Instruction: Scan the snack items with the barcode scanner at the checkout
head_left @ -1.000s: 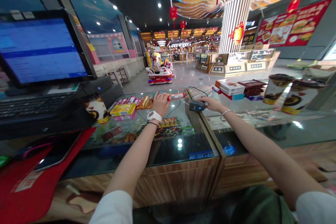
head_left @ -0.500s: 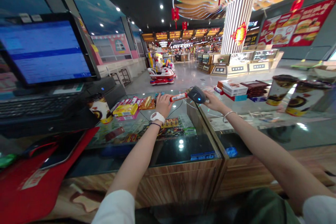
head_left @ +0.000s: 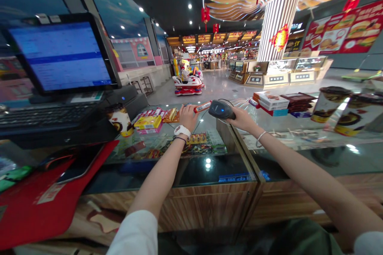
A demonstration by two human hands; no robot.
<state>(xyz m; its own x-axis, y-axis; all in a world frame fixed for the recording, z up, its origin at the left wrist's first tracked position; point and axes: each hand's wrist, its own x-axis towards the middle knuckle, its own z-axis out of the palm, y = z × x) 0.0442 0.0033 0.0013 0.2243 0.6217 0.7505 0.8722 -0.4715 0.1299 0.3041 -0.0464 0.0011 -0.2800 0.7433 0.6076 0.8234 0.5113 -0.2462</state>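
Observation:
My left hand (head_left: 188, 117) grips one end of a slim red-and-white packet (head_left: 203, 106), which sticks out to the right above the glass counter (head_left: 206, 173). In my right hand (head_left: 241, 120) is a dark barcode scanner (head_left: 219, 109) with a blue light on top. Its head overlaps the packet's far end in view; whether they touch I cannot tell. Close to the left hand lie snack packs in orange wrappers (head_left: 171, 115) and a yellow box (head_left: 148, 122) on a pink one.
A monitor (head_left: 62, 55) and keyboard (head_left: 44, 115) stand at left, beside a printed cup (head_left: 119, 120). A phone (head_left: 79, 165) lies on a red mat (head_left: 44, 215). Stacked boxes (head_left: 273, 101), dark packs (head_left: 298, 101) and large cups (head_left: 327, 105) occupy the right counter.
The scanner has moved left, closer to my left hand, and covers more of the packet's end. The packet slants up a little more. The whole view has shifted slightly.

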